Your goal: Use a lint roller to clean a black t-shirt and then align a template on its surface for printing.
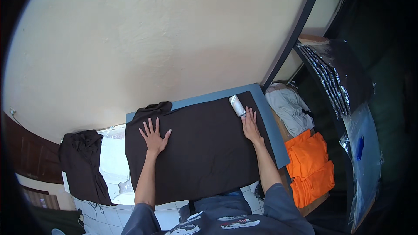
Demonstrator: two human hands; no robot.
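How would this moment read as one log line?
left hand: spread on dark cloth | right hand: at near end of roller | dark cloth: over blue-gray board

Dark cloth [204, 148], orange fabric [307, 165] and a plastic-wrapped stack [323, 72] suggest a garment workshop.

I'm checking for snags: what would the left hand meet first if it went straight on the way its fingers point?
Probably the bunched dark fabric just ahead of the left hand, near the blue-grey board's far edge; how high it stands is unclear.
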